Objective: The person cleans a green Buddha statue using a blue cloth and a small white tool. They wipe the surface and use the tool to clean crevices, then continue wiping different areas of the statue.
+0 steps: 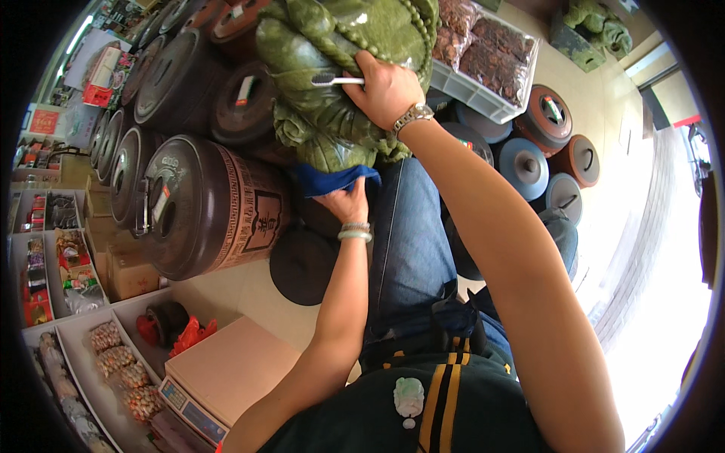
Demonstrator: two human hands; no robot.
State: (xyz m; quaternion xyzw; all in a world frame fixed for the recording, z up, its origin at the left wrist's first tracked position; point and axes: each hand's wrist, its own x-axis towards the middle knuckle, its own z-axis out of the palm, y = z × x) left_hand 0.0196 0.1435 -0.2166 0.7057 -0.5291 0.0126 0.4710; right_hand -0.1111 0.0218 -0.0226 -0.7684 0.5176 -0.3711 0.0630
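A large green carved stone figure (334,73) with a glossy surface stands before me, its top cut off by the view's upper edge. My right hand (391,90), wearing a metal wristwatch, grips a toothbrush (331,80) with a white handle and dark bristles. The brush head points left across the carving's folds. Low on the carving, my left hand (344,203) holds a blue cloth (334,179) against its lower edge. A pale bangle and a beaded bracelet circle the left wrist.
Large dark lidded urns (195,204) crowd the left side. A white plastic crate (487,90) of bagged dried goods stands right of the carving, near smaller lidded jars (524,167). A weighing scale (232,368) and divided shelves (107,368) are at lower left.
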